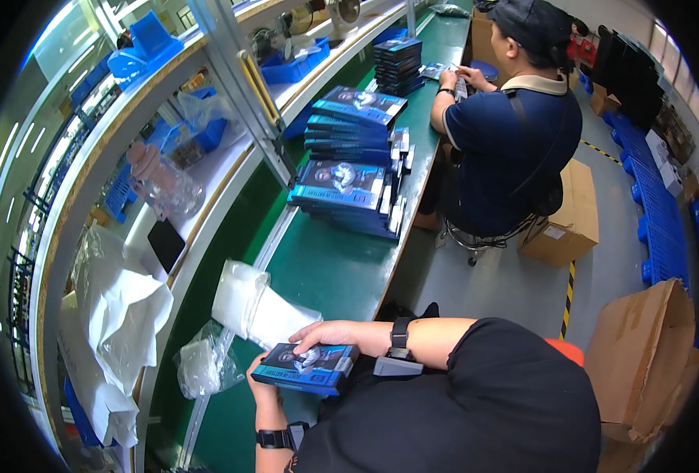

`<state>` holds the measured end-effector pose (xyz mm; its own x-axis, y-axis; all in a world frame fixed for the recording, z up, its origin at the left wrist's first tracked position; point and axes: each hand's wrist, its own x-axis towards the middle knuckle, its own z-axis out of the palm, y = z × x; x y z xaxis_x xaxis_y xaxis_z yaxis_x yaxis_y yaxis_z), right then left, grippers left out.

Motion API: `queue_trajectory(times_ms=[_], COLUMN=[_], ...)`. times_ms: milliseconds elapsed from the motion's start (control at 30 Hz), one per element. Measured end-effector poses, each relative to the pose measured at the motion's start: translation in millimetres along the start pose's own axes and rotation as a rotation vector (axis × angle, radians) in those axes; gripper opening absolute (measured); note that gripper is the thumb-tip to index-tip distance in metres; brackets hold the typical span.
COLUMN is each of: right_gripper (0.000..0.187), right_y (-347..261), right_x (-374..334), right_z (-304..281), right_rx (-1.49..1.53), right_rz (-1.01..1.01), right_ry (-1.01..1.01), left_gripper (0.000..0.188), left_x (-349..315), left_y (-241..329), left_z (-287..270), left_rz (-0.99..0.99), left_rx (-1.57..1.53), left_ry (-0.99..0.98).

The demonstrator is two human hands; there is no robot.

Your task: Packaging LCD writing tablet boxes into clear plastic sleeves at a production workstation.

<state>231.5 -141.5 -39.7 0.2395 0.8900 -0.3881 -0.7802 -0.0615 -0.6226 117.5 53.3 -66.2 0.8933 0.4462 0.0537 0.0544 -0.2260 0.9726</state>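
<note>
A flat blue-and-black printed box (306, 380) is held between my two hands, low over the green workbench and close to my body. My left hand (260, 386) grips its left edge from the side. Across the far edge and top lies my right hand (332, 333), its thumb and fingers closed around the box. Fingers under the box are hidden. Just beyond my hands rests a pile of thin white plastic sleeves (256, 303). A crumpled clear bag (206, 364) sits left of the box. Farther up the bench stand stacks of similar blue boxes (342, 183).
Another stack (397, 67) rises near a seated co-worker (515, 150), who handles a small item. Shelving on the left carries a phone (166, 244), a clear bottle (172, 185) and blue bins (296, 65). Cardboard boxes (564, 213) stand on the floor to the right.
</note>
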Motion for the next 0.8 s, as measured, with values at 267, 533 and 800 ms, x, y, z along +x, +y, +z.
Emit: queue_trajectory(times_ms=[267, 533, 800], right_gripper=[0.046, 0.051, 0.028], right_y=[-16.3, -21.4, -23.4], right_x=[12.6, 16.2, 14.8], right_z=[-21.1, -10.2, 12.0], right_rx=[-0.484, -0.77, -0.621], right_rz=[-0.002, -0.188, -0.023], right_ry=[-0.055, 0.194, 0.461], left_gripper=[0.017, 0.018, 0.028], left_x=[-10.8, 4.0, -3.8], left_y=[30.2, 48.2, 36.7], left_z=[-1.5, -2.9, -8.9], left_rz=[-0.643, -0.5, 0.038], left_rx=[-0.296, 0.04, 0.581], left_ry=[0.218, -0.02, 0.048])
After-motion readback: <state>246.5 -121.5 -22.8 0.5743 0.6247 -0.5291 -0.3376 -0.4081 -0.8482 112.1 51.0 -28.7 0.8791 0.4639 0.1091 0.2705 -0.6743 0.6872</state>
